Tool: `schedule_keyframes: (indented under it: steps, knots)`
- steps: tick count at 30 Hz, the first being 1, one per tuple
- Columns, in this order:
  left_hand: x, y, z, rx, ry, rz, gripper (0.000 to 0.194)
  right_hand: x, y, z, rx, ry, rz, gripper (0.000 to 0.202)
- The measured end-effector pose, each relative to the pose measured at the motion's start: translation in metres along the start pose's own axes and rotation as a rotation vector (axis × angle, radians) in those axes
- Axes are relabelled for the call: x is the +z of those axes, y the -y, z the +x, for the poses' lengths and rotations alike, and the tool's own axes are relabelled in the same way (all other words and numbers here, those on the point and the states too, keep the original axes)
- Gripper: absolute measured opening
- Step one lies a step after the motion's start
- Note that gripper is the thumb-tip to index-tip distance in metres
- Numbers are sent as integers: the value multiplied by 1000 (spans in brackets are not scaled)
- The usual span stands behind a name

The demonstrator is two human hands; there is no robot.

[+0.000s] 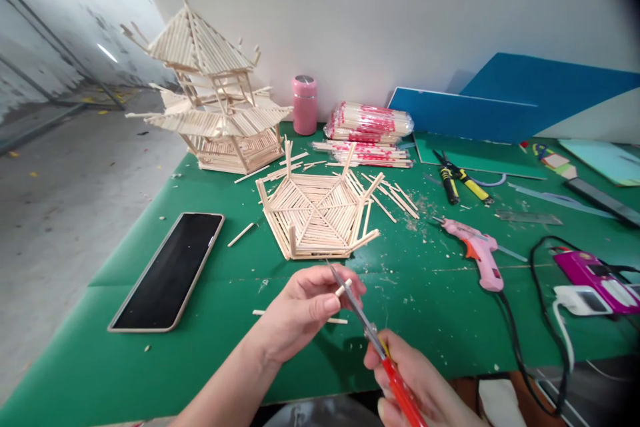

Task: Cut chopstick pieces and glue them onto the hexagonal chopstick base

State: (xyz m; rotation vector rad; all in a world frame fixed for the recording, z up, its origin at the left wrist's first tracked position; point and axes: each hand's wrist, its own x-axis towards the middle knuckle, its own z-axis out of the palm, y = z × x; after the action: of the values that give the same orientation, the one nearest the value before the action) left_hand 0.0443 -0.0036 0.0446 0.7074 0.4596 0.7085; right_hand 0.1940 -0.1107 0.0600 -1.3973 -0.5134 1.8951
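My left hand (315, 300) pinches a short piece of pale wooden stick (343, 287) between thumb and fingers. In my right hand (400, 373) is a pair of scissors with red handles (403, 393), its metal blades lying across the stick piece. Just beyond my hands sits a hexagonal base of wooden sticks (315, 210), with short posts standing at its corners. Another loose stick (337, 321) lies on the table, partly hidden under my left hand.
A tiered stick pagoda (215, 120) stands at the back left, near a pink flask (305, 105) and wrapped stick bundles (367, 127). A phone (167, 273) lies left. Pliers (460, 177), a pink glue gun (475, 250) and a corded purple power strip (595, 273) are right.
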Motion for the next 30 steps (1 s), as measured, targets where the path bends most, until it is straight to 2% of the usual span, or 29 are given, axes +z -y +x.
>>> schedule_keyframes:
  steps: [3, 6, 10, 16, 20, 30]
  knots:
    - [1, -1, 0, 12, 36, -22, 22, 0, -1, 6, 128, 57, 120, 30]
    - [1, -2, 0, 9, 50, -24, 23, 1, -3, 15, 234, 56, 224, 28]
    - [-3, 0, 1, 49, 105, -39, 20, 2, -5, 26, 354, 18, 194, 28]
    - [-8, 0, 2, 92, 148, 16, 17, 6, 1, 26, 458, 58, 198, 33]
    - [-11, 0, 3, 110, 171, 50, 16, 6, -3, 26, 401, 39, 168, 36]
    - [-20, 2, 4, 100, 229, 59, 20, 1, -16, 30, 323, 108, 53, 42]
